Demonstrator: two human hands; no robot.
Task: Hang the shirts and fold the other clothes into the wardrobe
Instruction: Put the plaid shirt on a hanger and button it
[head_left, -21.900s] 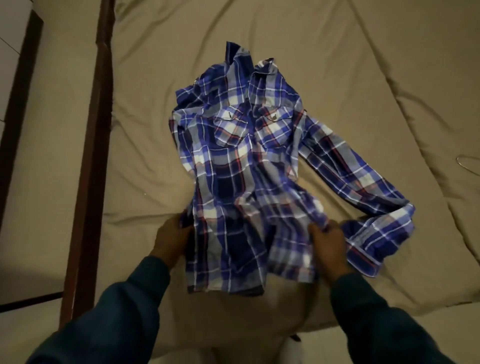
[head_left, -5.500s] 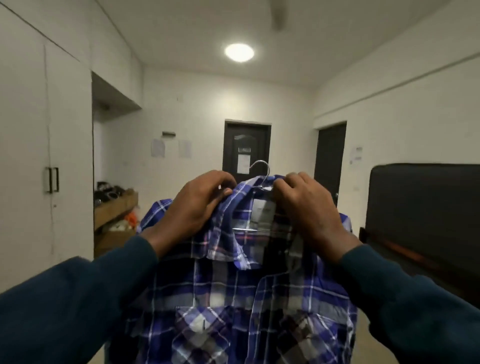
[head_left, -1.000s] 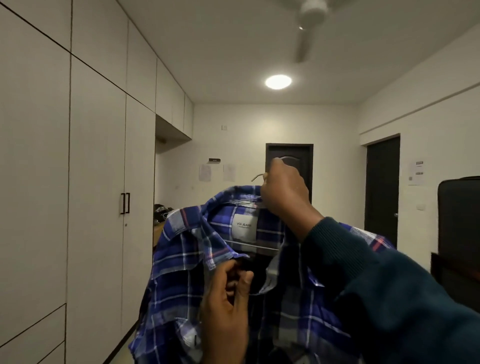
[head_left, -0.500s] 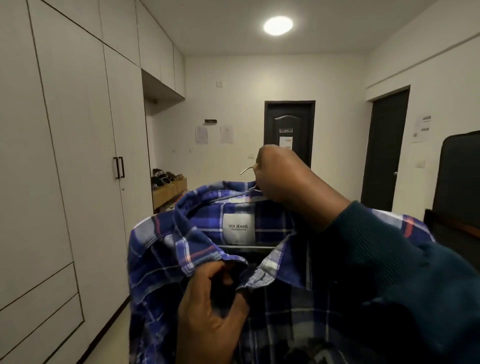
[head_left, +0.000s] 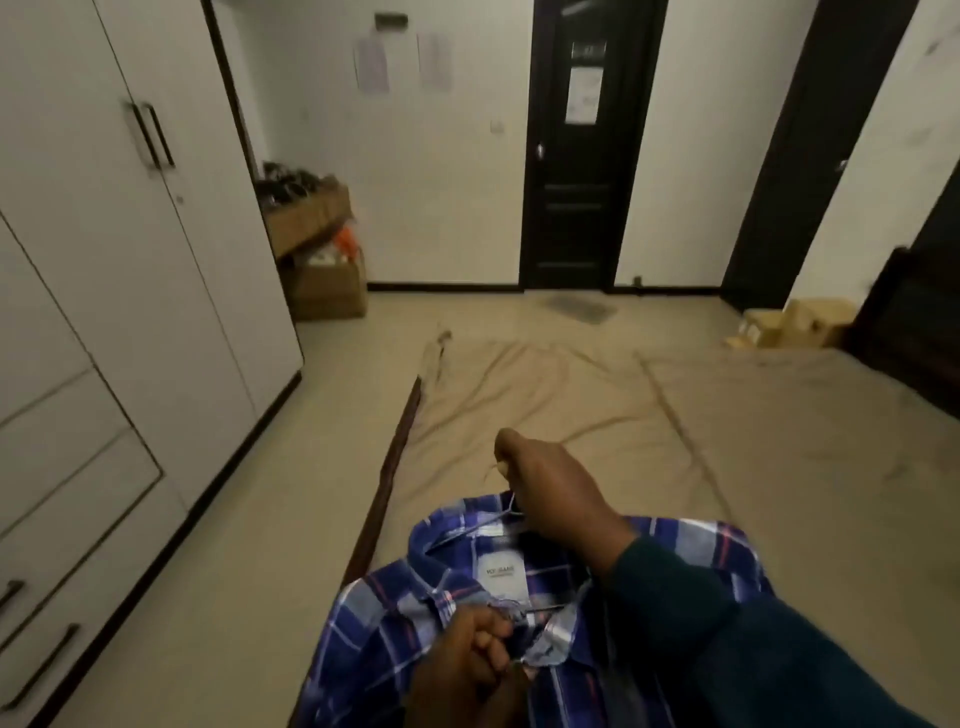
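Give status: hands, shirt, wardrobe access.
Right hand grips the hanger hook; left hand pinches the collar front. Plaid shirt on hanger, not hung. Wardrobe doors shut.

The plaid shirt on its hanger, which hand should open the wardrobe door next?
Probably the left hand. It only pinches the plaid shirt at the collar front, and the closed wardrobe is on that side. The right hand has its grip on the hanger hook, carrying the shirt.
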